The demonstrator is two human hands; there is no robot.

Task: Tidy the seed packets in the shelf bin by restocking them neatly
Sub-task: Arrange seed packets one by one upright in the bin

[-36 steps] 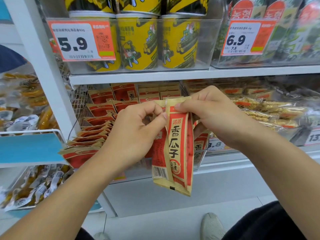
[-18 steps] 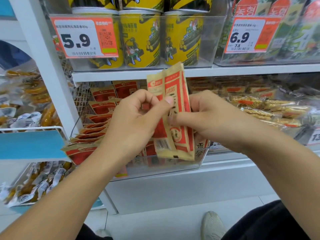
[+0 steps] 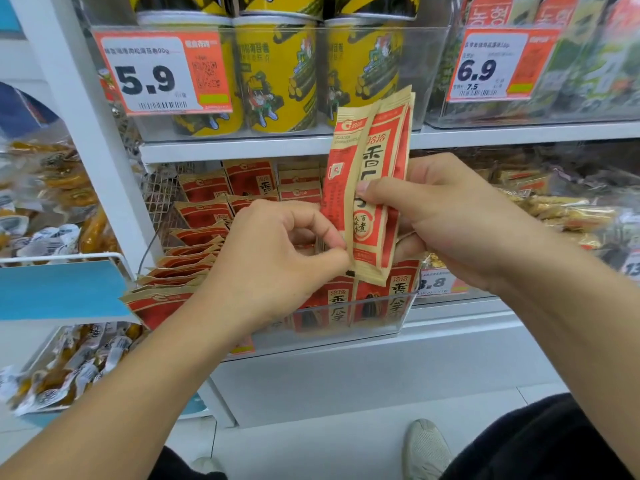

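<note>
1. Right hand (image 3: 460,220) grips a bunch of seed packets (image 3: 372,174), held upright above the clear shelf bin (image 3: 367,317).
2. Left hand (image 3: 273,268) pinches the bunch's lower edge at 7 o'clock.
3. More packets (image 3: 204,216) fill the bin, at 9 o'clock of the bunch.
4. Yellow cans (image 3: 277,81) stand on the shelf at 12 o'clock.

Two hands (image 3: 277,258), perhaps three held seed packets (image 3: 372,181), three yellow tubs (image 3: 277,74), two price tags (image 3: 159,74).

We hold red-and-tan paper seed packets (image 3: 372,188) upright between our hands, in front of the clear plastic shelf bin (image 3: 374,317); yellow cylindrical tubs (image 3: 277,81) sit on the shelf above.
</note>
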